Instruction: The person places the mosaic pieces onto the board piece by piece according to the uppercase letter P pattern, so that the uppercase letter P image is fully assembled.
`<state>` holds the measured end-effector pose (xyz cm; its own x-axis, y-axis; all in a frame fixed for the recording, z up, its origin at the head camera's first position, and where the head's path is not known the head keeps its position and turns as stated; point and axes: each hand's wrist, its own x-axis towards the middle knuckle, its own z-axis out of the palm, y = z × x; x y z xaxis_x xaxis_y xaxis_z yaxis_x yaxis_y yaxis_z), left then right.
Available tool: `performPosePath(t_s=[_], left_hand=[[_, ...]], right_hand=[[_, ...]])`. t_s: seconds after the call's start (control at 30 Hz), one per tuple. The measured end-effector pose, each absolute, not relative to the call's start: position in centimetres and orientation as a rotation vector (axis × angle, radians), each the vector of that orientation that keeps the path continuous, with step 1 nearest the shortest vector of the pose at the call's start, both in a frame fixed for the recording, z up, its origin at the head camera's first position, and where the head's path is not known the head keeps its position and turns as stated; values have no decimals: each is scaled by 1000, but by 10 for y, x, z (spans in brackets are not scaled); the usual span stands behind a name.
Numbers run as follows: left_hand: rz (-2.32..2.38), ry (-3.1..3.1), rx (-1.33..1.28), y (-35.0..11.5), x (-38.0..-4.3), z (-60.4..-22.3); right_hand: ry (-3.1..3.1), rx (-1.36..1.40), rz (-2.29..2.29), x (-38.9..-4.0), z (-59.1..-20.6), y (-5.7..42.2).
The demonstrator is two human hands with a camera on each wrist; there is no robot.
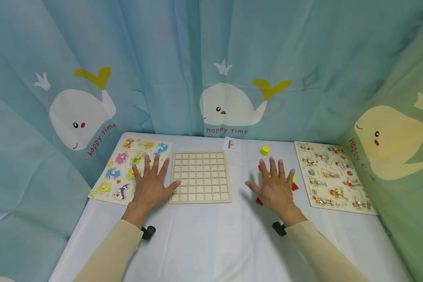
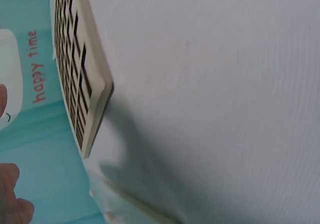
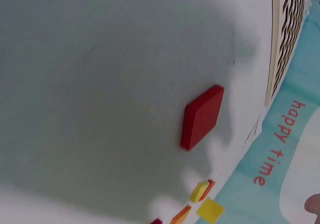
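Note:
My left hand [image 1: 151, 188] is held with fingers spread over the left puzzle board [image 1: 125, 199] and the left edge of a wooden grid board [image 1: 200, 175]. Its thumb overlaps the grid's cells, and it holds nothing. Spread likewise, my right hand [image 1: 275, 192] hovers over a small group of coloured pieces, partly hidden beneath it. One is a flat red square tile [image 3: 202, 116] lying on the white cloth. Beyond it in the right wrist view are a yellow square piece [image 3: 210, 211] and an orange piece [image 3: 181, 215]. No piece is in my right hand.
A yellow cylinder [image 1: 265, 150] stands beyond my right fingertips. Behind the grid board lies a small printed card [image 1: 232, 144]. Another puzzle board [image 1: 324, 188] with figure pieces lies at the right. Blue whale-print curtains [image 1: 169, 98] enclose the back and sides of the table.

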<state>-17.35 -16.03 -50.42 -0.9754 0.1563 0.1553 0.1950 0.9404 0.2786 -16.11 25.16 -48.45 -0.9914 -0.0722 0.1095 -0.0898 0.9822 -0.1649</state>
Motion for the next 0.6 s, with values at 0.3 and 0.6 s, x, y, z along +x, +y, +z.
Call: performPosePath(t_s=[0.3,0.6], left_hand=[[-476,-3051,-307,-142,-167,-519],[-618,-3252,-366,-119,-158,-529]], right_hand=[[-3063,307,288,-164,-501,214],[-3238,630,287,-147,-513,179]])
